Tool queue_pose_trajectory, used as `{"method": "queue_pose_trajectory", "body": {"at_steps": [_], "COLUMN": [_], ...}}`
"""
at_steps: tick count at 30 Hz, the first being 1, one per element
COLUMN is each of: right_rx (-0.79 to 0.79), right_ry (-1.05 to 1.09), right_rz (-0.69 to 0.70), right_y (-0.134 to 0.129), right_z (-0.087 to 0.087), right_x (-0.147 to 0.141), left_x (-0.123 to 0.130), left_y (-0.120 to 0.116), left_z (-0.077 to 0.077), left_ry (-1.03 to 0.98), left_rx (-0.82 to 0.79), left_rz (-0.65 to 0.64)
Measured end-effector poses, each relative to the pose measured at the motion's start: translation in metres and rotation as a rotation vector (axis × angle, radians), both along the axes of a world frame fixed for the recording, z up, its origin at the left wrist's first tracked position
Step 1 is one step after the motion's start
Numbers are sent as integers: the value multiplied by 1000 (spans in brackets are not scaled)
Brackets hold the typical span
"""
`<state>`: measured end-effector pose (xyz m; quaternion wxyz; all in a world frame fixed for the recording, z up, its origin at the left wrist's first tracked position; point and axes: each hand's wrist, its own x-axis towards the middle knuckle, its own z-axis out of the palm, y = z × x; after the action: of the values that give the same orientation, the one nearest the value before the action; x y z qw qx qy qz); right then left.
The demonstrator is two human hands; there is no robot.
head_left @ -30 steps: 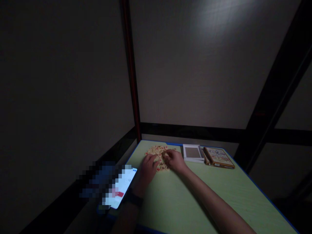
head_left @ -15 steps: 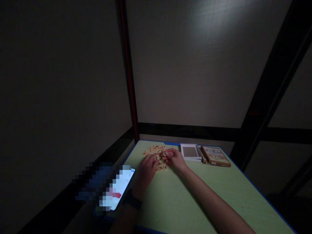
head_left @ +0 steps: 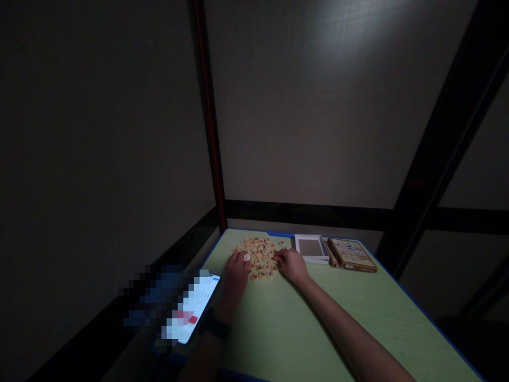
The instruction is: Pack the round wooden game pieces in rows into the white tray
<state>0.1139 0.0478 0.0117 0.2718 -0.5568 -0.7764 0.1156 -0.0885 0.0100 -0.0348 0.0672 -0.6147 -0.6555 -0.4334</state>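
Pieces [head_left: 261,262], round, flat and pale, lie in a crowded cluster on the far left part of the table [head_left: 294,329]. Many carry red marks and some dark ones; others show plain faces, and several overlap or lean on their neighbours. One stray [head_left: 282,243] lies just apart from the rest, beyond the right hand and short of the white tray.

The left hand [head_left: 236,275] is at the cluster's left edge, its fingers curled and nearly closed, with one disc [head_left: 247,257] held at the fingertips, its marked face showing. The right hand [head_left: 292,265] is at the opposite edge, fingers bent and the tips drawn together among the pieces; whether they grip one, I cannot tell.

A dark wristband [head_left: 214,323] circles the left wrist. Left of that forearm, by the table's left edge, is a phone [head_left: 201,305] with a lit screen and a red patch low on it, its left side masked by coarse blocks.

Beyond the right hand stands the white tray [head_left: 315,260], shallow, with a brown-grey floor. Just right of it is a printed box [head_left: 354,254] with brown edges. The tabletop is pale green, rimmed in blue, and dim grey walls [head_left: 302,127] rise behind it
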Motion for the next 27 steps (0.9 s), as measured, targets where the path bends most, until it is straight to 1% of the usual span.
{"method": "queue_pose_trajectory", "body": {"at_steps": [5, 8, 10, 15, 18, 21, 27], "right_rx": [32, 60, 96, 175, 191, 184, 204], "right_ry": [-104, -129, -142, -137, -139, -155, -139], "right_rz": [14, 28, 37, 70, 84, 100, 126], "right_y": [-2, -4, -6, -9, -10, -11, -9], "right_z": [2, 4, 6, 5, 4, 2, -1], "right_x": [-2, -3, -5, -9, -9, -9, -10], "left_x": [-1, -2, -4, -5, -4, -3, -6], "left_y": [0, -1, -2, 0, 4, 9, 14], "left_z": [-2, 3, 13, 50, 63, 64, 57], "left_ry": [-10, -18, -15, 36, 82, 97, 90], "left_rx": [19, -28, -93, -348, -451, -483, -487], "left_rz": [10, 9, 1, -60, -100, -134, -153]}}
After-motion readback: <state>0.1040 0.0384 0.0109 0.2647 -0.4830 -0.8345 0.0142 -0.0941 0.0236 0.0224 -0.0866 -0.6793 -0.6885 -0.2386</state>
